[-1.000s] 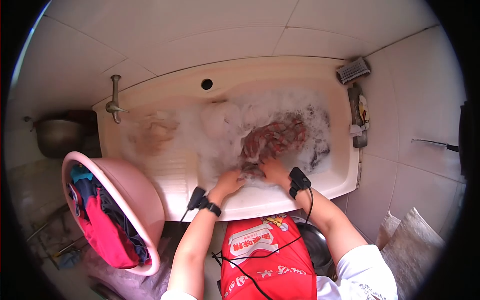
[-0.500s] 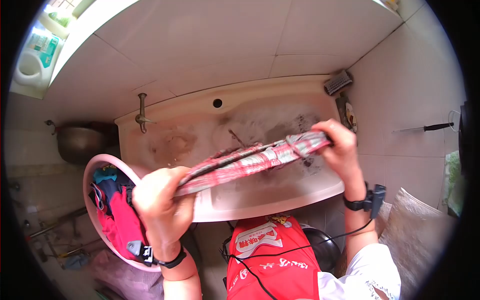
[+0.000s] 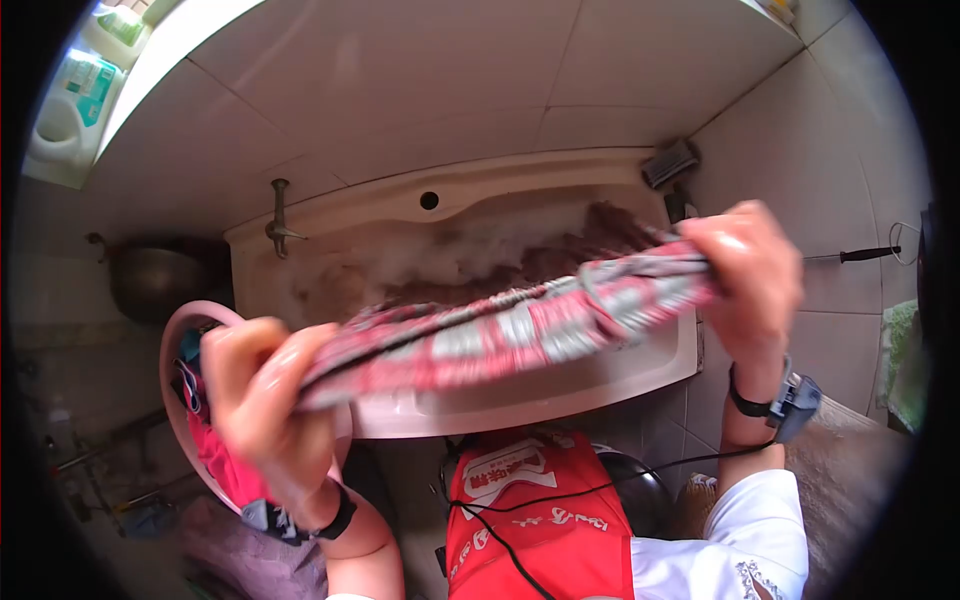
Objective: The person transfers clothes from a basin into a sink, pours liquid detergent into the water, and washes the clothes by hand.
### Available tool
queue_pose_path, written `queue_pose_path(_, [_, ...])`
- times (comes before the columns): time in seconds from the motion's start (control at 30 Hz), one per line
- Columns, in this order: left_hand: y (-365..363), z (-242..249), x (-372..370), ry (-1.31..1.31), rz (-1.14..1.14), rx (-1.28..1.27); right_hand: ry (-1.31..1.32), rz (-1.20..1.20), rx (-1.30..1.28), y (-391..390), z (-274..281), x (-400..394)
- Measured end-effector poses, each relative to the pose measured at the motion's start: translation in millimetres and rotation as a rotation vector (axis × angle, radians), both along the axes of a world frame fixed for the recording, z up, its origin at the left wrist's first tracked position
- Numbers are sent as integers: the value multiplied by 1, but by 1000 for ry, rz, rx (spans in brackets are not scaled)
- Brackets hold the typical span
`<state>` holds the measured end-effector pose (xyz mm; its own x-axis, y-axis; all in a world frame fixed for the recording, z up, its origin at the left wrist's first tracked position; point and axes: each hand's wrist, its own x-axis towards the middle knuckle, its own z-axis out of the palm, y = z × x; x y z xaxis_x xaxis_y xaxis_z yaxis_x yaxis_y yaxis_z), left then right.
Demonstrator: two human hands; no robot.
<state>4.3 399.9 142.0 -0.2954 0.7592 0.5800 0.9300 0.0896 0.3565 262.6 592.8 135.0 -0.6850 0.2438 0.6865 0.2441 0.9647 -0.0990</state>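
A wet plaid garment (image 3: 520,338) in red, white and grey is stretched in a long band over the pale pink sink (image 3: 480,412). My left hand (image 3: 268,400), a fist in front of the pink laundry tub, grips its left end. The other end is clasped in my right hand (image 3: 748,275), above the sink's right side. Both hands and the cloth are blurred by motion. Behind the band, a darker part of the cloth (image 3: 610,235) hangs toward the sudsy basin. The band hides part of the basin floor.
Clothes lie in the pink tub (image 3: 172,365) at the left. A tap (image 3: 280,225) rises at the sink's back left, with a metal pot (image 3: 150,285) beyond. A brush (image 3: 670,163) sits at the back right corner. A black cable (image 3: 600,496) crosses my red apron (image 3: 540,550).
My hands have moved apart, the left to the left, the right to the right and upward. The plaid garment is raised, pulled longer and spread wider, with dark cloth now showing behind it.
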Motion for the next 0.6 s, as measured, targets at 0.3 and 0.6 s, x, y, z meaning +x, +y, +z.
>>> queue_pose_path(0.3, [19,-363,24,-224,-418,-807,-896,105,-573,0,-340,17])
queue_pose_path(0.6, [-31,-468,93,-211,-212,-1312,-1238,-307,-1103,-86,-438,31])
